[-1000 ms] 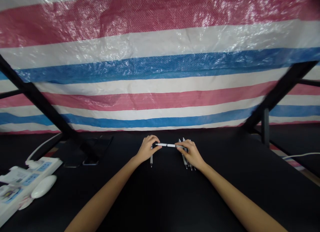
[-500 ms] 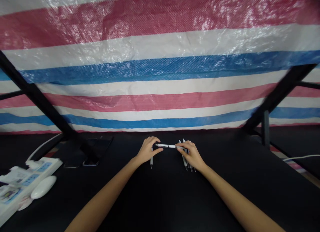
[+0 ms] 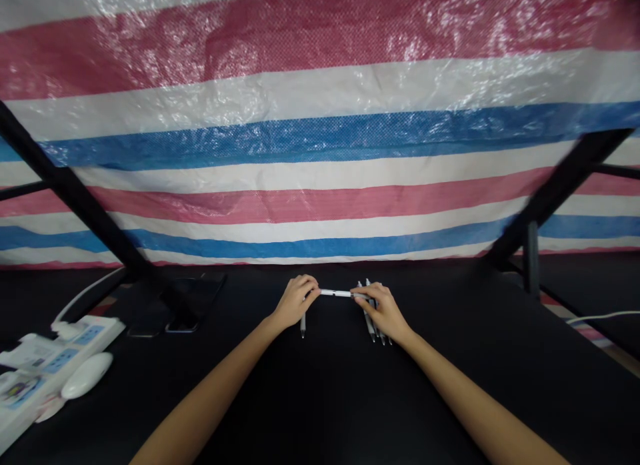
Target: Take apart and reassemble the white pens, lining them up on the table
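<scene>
A white pen [image 3: 336, 293] is held level between my two hands, above the black table [image 3: 320, 391]. My left hand [image 3: 297, 301] pinches its left end between thumb and fingers. At the other end, my right hand [image 3: 381, 310] grips the pen the same way. Several pens [image 3: 371, 327] lie side by side beneath my right hand, partly covered by it, their tips pointing toward me. A single grey pen [image 3: 303, 325] lies under my left hand with its upper part hidden.
On the left stand a white power strip [image 3: 83, 345] with plugs and a white mouse-like object [image 3: 88, 375]. Dark phone-like slabs [image 3: 181, 326] lie near a black frame bar [image 3: 100, 218]. Another black bar [image 3: 555, 191] slants at right. A striped sheet [image 3: 320, 205] hangs behind.
The fingers of my left hand have closed on the left end of the white pen, which was free before. My right hand keeps its place.
</scene>
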`<action>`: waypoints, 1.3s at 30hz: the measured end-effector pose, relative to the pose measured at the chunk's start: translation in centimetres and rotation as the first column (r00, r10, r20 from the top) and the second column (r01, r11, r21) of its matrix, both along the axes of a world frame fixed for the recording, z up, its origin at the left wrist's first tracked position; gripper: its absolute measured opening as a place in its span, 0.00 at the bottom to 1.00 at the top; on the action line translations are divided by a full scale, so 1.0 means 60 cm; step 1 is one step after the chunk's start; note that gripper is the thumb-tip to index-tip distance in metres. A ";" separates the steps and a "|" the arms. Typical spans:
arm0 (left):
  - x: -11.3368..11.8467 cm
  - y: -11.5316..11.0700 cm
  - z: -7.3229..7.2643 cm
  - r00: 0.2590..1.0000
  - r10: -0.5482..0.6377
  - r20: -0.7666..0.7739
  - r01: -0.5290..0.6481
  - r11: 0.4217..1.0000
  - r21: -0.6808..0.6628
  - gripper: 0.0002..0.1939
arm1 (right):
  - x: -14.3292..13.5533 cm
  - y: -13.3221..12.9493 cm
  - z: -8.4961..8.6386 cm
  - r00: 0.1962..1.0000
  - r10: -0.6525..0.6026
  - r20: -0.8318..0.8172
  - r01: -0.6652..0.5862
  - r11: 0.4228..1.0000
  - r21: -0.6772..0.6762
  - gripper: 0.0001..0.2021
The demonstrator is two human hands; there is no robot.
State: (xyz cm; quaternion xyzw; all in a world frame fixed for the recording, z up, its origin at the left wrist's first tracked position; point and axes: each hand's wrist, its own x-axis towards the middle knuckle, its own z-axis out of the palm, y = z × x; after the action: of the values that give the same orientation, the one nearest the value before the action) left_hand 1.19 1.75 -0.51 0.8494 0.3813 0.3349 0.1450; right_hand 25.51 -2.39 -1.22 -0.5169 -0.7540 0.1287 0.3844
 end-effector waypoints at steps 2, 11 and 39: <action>0.000 0.000 0.000 1.000 0.004 0.009 -0.004 1.000 -0.002 0.09 | 0.000 0.000 0.000 1.000 0.000 -0.009 0.000 1.000 -0.002 0.12; -0.001 0.003 -0.002 0.999 -0.044 0.015 0.044 0.999 0.000 0.08 | 0.001 0.001 -0.003 1.000 0.005 -0.004 -0.005 1.000 -0.012 0.12; -0.011 0.024 -0.003 0.804 0.279 0.525 -0.081 0.927 -0.367 0.13 | 0.003 0.002 -0.002 0.997 0.017 -0.069 -0.019 0.999 -0.031 0.10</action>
State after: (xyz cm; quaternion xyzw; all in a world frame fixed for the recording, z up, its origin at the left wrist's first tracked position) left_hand 0.51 3.17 -0.69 0.6339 0.4505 0.5171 0.3575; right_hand 25.70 -2.28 -1.34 -0.5112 -0.7428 0.1619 0.4009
